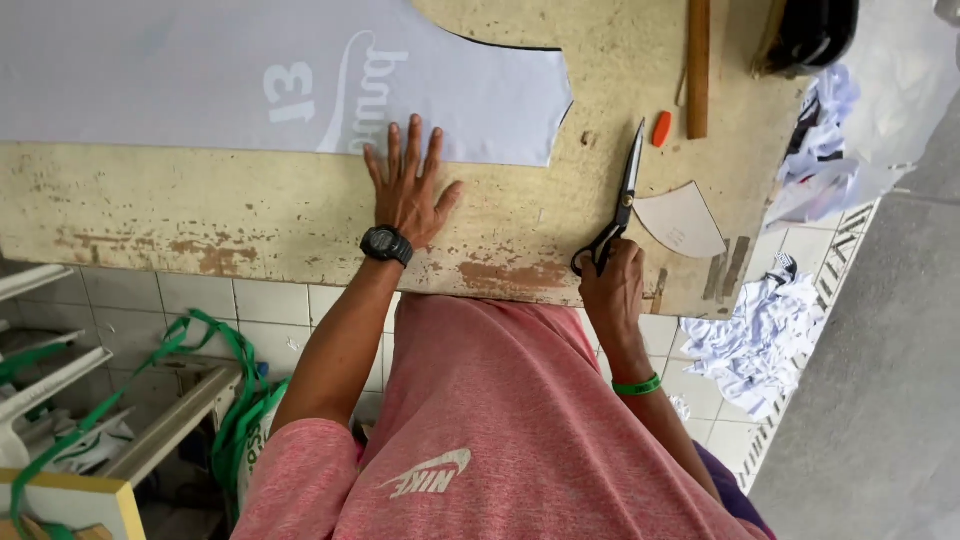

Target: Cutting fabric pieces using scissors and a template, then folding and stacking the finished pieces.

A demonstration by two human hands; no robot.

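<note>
Left hand (405,190) spread flat on cut white fabric (200,75), right hand (612,290) gripping closed scissors (618,205) on worn desk (250,215); armhole curve cut, near edge uncut.

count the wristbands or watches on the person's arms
2: a black watch on the left wrist, above the table edge, and a green band on the right wrist, below the hand gripping the scissors. None seem hidden.

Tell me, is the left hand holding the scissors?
No, the left hand lies flat on the table at the edge of the white fabric, while the right hand grips the scissors.
</note>
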